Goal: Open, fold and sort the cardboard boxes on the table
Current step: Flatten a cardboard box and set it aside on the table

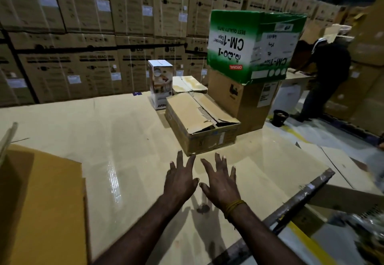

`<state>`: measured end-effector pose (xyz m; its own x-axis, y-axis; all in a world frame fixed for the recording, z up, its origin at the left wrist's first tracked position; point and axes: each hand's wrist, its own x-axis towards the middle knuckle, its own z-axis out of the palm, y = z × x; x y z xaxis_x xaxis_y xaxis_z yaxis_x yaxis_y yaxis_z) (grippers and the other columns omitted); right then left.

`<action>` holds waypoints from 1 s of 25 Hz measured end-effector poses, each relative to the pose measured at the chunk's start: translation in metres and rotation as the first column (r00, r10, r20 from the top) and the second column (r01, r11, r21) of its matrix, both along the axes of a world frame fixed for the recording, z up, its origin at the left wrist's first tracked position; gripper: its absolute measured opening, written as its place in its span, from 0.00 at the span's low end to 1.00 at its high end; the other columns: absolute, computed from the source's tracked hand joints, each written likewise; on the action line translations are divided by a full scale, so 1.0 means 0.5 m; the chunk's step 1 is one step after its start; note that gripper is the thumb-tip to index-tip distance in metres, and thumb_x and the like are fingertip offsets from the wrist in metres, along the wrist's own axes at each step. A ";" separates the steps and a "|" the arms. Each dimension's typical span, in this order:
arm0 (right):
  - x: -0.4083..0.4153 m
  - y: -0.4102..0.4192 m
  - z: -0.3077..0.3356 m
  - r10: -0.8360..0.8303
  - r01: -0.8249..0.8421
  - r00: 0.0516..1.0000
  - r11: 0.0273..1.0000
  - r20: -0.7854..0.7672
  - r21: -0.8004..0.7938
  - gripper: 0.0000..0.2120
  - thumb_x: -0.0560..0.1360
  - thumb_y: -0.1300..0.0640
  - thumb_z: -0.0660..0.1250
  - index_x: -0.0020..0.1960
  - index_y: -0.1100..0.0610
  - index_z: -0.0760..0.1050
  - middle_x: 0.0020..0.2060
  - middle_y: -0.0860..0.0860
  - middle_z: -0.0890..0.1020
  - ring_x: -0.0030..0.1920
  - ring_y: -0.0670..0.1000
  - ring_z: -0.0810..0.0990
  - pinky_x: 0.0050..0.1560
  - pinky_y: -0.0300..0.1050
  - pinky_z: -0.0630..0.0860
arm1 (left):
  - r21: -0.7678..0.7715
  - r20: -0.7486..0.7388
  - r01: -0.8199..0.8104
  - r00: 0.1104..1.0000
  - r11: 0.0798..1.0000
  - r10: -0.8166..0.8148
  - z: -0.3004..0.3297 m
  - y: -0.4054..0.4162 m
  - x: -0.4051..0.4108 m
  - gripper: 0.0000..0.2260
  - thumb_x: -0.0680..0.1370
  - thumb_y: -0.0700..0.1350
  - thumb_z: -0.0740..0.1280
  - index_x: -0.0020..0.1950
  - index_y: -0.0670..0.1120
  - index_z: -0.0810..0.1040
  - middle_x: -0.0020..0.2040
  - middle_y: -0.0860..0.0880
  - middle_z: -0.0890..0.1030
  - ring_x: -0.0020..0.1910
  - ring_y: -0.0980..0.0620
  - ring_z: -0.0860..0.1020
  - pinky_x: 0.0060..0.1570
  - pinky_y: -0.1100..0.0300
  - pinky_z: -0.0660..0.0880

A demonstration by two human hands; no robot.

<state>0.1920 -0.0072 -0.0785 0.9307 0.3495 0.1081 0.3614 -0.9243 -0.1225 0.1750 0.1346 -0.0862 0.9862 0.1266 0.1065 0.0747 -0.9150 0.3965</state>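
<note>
Both hands, left hand (180, 179) and right hand (220, 183), hover over the table (128, 144) with fingers spread wide, holding nothing. The battered brown box (202, 123), flaps torn, sits toward the far edge.

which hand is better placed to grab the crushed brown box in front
Left, narrowly. Both hands are open and empty, but the left hand has fingertips almost at the near corner of the crushed brown box; the right hand sits slightly farther back.

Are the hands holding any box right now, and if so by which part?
Nothing is held. The left hand and right hand are both open with fingers spread, reaching over the table toward the dented brown box, short of touching it.
</note>
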 end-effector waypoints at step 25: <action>0.728 -0.172 -0.112 -0.054 0.171 0.951 0.913 -0.305 0.371 0.39 0.69 0.43 0.75 0.75 0.41 0.59 0.74 0.64 0.54 0.71 0.68 0.64 0.68 0.61 0.67 | -0.028 0.035 -0.336 0.941 0.941 0.337 -0.119 -0.068 0.509 0.31 0.75 0.64 0.61 0.77 0.58 0.62 0.80 0.44 0.55 0.71 0.37 0.68 0.67 0.45 0.66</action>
